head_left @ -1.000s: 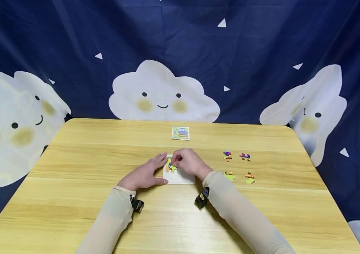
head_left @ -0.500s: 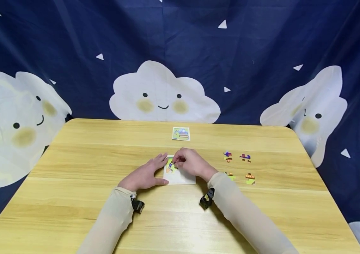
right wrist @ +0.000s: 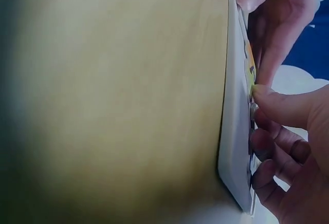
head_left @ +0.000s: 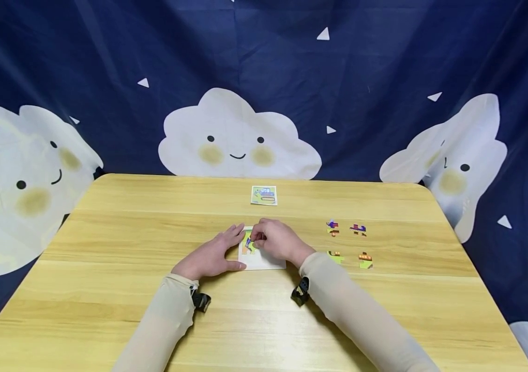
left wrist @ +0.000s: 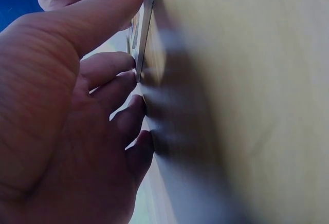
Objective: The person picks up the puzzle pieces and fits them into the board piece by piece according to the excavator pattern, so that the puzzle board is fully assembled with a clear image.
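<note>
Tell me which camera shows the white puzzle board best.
The head view: it shows the white board from above, partly hidden by the right hand. The right wrist view catches it steeply slanted; the left wrist view, only a thin strip of its edge.

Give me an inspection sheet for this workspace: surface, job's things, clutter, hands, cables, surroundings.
Surface: light wood-grain table, some glare at the near side.
Job's things: white board with puzzle artwork on its far-left part; four loose pieces to its right; picture card beyond it.
Clutter: nothing seen.
Hands: left hand rests along the board's left edge; right hand has its fingertips at the artwork, pinching or pressing unclear.
Cables: nothing seen.
Surroundings: dark blue backdrop with white clouds.
</note>
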### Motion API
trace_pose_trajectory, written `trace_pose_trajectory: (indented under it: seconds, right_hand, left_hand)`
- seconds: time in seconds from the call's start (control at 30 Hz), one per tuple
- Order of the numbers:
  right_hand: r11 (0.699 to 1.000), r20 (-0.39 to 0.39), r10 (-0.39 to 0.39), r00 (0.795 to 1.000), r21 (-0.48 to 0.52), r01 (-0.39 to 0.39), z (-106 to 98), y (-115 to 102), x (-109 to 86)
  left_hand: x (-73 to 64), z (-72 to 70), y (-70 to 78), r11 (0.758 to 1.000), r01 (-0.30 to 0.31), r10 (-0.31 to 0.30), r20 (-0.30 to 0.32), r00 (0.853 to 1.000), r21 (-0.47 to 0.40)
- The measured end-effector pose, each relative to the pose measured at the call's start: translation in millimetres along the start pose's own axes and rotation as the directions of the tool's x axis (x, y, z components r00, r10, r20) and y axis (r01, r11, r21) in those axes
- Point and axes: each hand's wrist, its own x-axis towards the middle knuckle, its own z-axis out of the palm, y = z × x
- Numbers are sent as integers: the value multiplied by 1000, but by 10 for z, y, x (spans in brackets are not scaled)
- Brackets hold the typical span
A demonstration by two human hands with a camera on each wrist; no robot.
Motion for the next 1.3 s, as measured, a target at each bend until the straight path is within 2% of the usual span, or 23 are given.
trace_pose_trajectory:
  seconds: [0.2, 0.4, 0.63, 0.77, 1.07, 1.3]
  right_hand:
    - [1000, -3, 9, 1000, 4, -9, 16, -6, 23]
    - [999, 59, -6, 998, 47, 3, -46, -9, 1]
    - [998, 132, -61, 989, -18, 64, -86, -40, -7]
    - [996, 130, -85, 988, -17, 88, -92, -41, -9]
    - [997, 104, -74, 992, -12, 76, -86, -26, -24]
    - [996, 102, -81, 992, 53, 76, -89, -13, -39]
  left_hand:
    - [4, 0, 1, 1000, -6, 6, 1, 1000, 9]
    - [-1, 8, -11, 1000, -3, 3, 2, 1000, 12]
    - [10, -1, -3, 1000, 9, -9, 7, 1000, 13]
    - [13, -7, 9, 1000, 13, -13, 13, 1000, 8]
    - [9, -11, -7, 1000, -13, 13, 7, 1000, 19]
    - [5, -13, -5, 1000, 1, -2, 12, 1000, 11]
